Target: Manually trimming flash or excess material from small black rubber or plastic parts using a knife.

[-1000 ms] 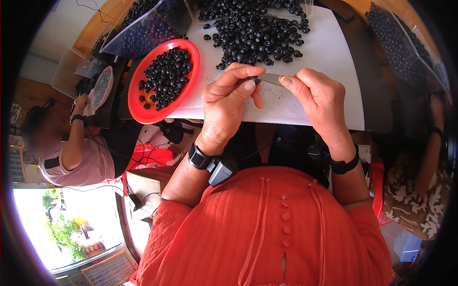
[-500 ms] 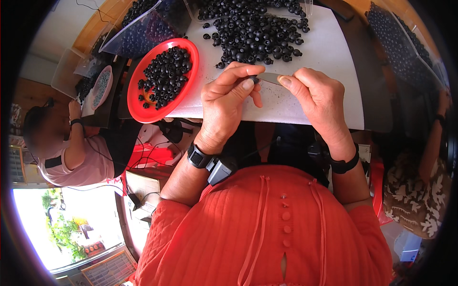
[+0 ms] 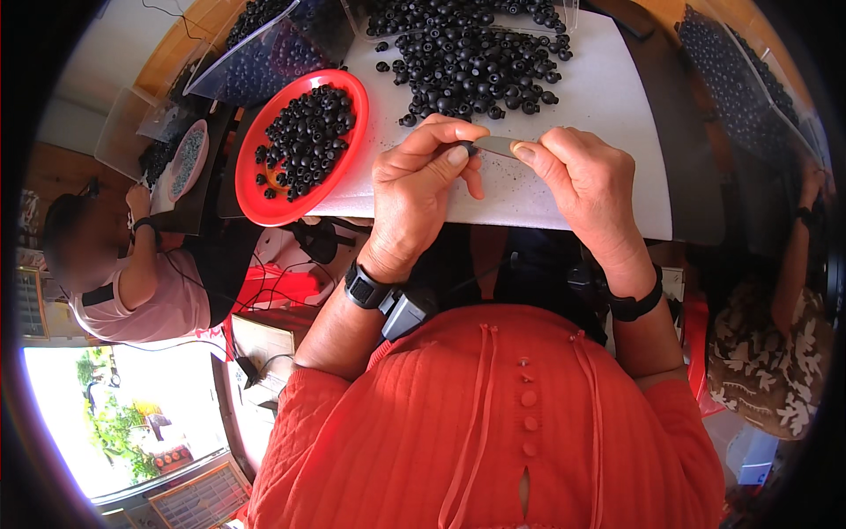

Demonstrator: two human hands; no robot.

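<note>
- Bottom of frame: I see the wearer's orange ribbed top (image 3: 493, 423) and both forearms rising from it, a dark band on each wrist.
- Centre: left hand (image 3: 419, 189) is closed in a pinch, thumb and forefinger on a small black piece (image 3: 468, 147) at the tip of a thin grey blade-like tool (image 3: 495, 145). Right hand (image 3: 586, 181) is closed round the other end of that tool. Both hands sit just above the near edge of the white sheet on the desk (image 3: 599, 97).
- Risk, my judgement: the piece is tiny and held only at the fingertips; a slip of the tool could flick it off the desk edge or nick the left thumb.
- Centre left: red dish (image 3: 256, 189) holding black pieces overhangs the sheet's left edge; a nudge from the left wrist could tip it.
- Top centre: loose heap of black pieces (image 3: 471, 53), well apart from the hands.
- Far left: another person (image 3: 132, 282) at a separate tray.
</note>
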